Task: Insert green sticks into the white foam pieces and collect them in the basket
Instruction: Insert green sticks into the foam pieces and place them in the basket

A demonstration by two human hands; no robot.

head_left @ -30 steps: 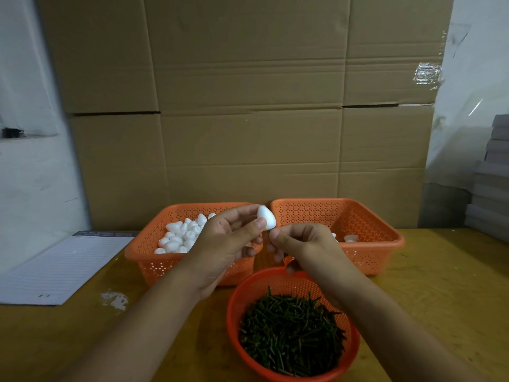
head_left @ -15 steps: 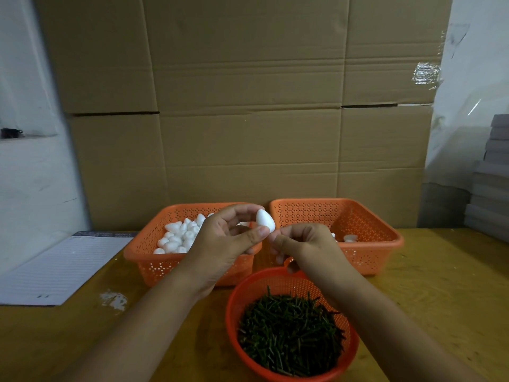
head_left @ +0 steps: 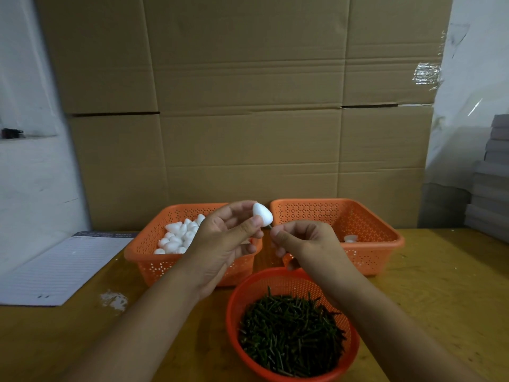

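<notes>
My left hand [head_left: 225, 241] pinches a white egg-shaped foam piece [head_left: 262, 214] between thumb and fingers, held up above the baskets. My right hand [head_left: 303, 239] pinches a thin green stick [head_left: 270, 226] whose short visible end meets the foam's lower right side. Below them sits a round orange bowl [head_left: 234, 304] heaped with green sticks [head_left: 292, 332]. Behind on the left, a square orange basket [head_left: 143, 255] holds several loose foam pieces [head_left: 179, 235]. The right orange basket [head_left: 385, 241] shows a couple of white pieces [head_left: 350, 238] on its floor.
Everything rests on a wooden table [head_left: 440, 299]. A lined paper sheet [head_left: 60, 268] lies at the left edge, with a white smear [head_left: 114, 300] near it. A cardboard wall [head_left: 248, 106] stands close behind the baskets. Stacked grey boards [head_left: 493, 175] fill the far right.
Both hands stayed nearly in place. The foam piece was turned slightly in my left fingers, and the stick tip in my right hand now meets the foam's lower side.
</notes>
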